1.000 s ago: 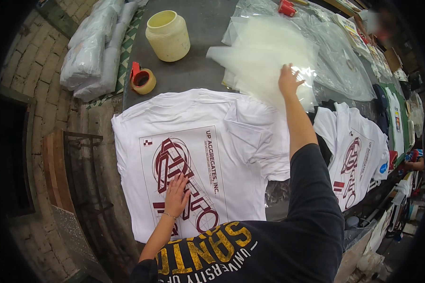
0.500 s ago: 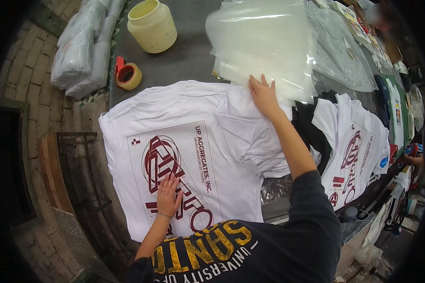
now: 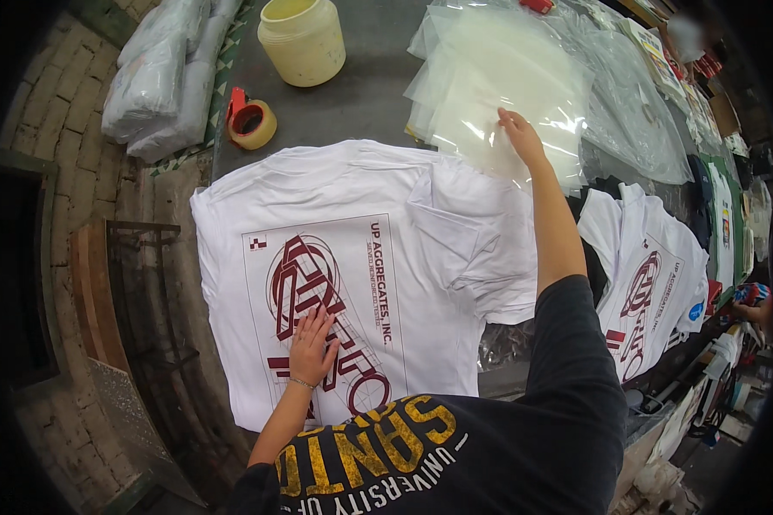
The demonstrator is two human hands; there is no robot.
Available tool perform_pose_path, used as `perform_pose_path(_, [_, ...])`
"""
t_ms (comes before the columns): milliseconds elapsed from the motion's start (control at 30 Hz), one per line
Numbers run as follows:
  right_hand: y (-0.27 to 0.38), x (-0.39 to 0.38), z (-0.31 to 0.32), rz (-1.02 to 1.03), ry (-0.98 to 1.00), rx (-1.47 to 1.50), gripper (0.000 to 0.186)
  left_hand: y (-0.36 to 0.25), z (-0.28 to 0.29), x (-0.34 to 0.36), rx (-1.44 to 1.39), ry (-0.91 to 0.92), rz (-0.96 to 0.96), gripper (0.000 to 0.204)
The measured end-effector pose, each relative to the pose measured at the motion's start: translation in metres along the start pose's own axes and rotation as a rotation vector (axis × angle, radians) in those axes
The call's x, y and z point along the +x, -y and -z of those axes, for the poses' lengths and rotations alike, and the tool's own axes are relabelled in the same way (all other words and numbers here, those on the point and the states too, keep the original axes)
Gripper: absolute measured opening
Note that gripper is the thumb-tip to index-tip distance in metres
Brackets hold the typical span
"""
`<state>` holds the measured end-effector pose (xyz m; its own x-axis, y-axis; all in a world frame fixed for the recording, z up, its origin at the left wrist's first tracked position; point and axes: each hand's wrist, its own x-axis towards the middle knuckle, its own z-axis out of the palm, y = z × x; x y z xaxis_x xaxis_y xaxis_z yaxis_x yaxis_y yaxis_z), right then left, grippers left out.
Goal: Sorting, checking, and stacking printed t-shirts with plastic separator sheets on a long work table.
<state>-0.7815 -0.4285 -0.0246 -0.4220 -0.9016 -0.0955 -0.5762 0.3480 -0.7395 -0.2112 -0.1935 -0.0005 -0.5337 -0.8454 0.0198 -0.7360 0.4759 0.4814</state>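
Observation:
A white T-shirt (image 3: 438, 292) with a dark red printed design lies spread on the table in front of me, its sleeve side bunched in folds at the right. My left hand (image 3: 314, 350) rests flat on the print, fingers stretched out. Beyond the shirt, my right hand (image 3: 522, 136) is over a loose stack of clear plastic sheets or bags (image 3: 464, 94). Its fingers are loosely bent and apart from the thumb, with no sheet visibly gripped. Whether the fingertips touch the top sheet is hard to see.
A pale yellow plastic jar (image 3: 302, 47) and a tape roll in a red dispenser (image 3: 253, 124) stand at the far left. Wrapped white bundles (image 3: 150, 90) lie beyond them. More printed white shirts (image 3: 648, 283) are piled at right, near more clear plastic (image 3: 631, 112).
My right hand has moved from the shirt's far edge farther onto the plastic stack, its spread fingers now drawn closer together. The top sheets have shifted. My left hand stays on the print.

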Motion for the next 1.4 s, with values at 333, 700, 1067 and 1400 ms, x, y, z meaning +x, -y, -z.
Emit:
perform_pose_path(333, [0.015, -0.054, -0.02, 0.193, -0.142, -0.455, 0.034, 0.003, -0.003, -0.005, 0.005, -0.028, -0.013, 0.048])
perform_pose_path(700, [0.057, -0.445, -0.053, 0.233, -0.041, -0.055, 0.012, 0.058, 0.029, -0.137, 0.083, -0.261, 0.211, 0.04])
perform_pose_path(1067, [0.035, -0.601, -0.091, -0.18, -0.218, 0.028, 0.027, 0.101, 0.047, -0.262, 0.196, -0.567, 0.711, 0.03])
perform_pose_path(1400, [0.05, -0.614, -0.091, 0.164, -0.336, -0.493, 0.023, 0.119, 0.053, -0.279, 0.0, -0.522, 0.619, 0.027])
